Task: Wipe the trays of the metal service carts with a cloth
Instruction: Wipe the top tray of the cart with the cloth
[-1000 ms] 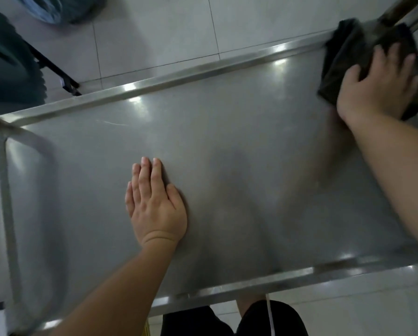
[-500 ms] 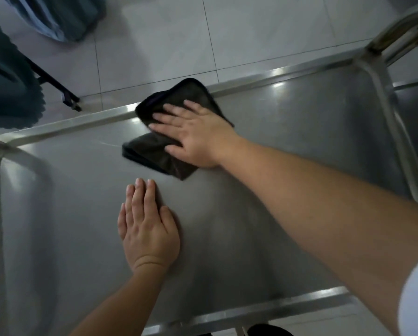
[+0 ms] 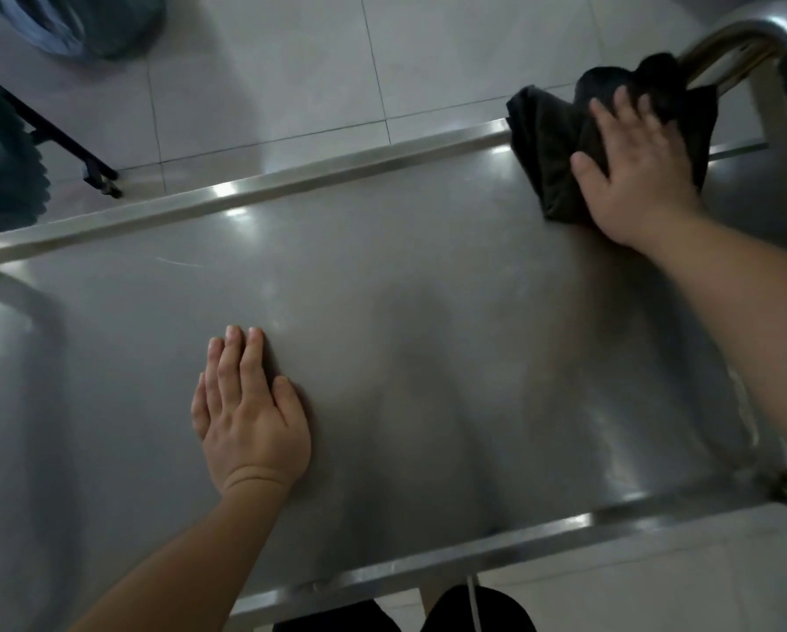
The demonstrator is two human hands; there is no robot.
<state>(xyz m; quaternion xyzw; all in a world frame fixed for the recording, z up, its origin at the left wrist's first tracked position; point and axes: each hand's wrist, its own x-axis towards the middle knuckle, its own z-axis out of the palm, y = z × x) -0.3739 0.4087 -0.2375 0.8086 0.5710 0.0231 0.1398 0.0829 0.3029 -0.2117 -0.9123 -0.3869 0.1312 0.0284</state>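
Right hand [image 3: 637, 175] lies flat on the dark cloth [image 3: 551, 143], fingers spread, pressing it into the tray's [image 3: 382, 289] far right corner by the cart handle [image 3: 738, 43]. Left hand [image 3: 250, 412] rests flat, holding nothing. Bunched cloth could snag on the handle post, I reckon. No readable labels anywhere.

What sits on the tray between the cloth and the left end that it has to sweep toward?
Only the left hand, resting flat on the tray near its front left. The right hand presses the cloth at the far right corner by the cart handle. Along the far rim nothing visible blocks the sweep.
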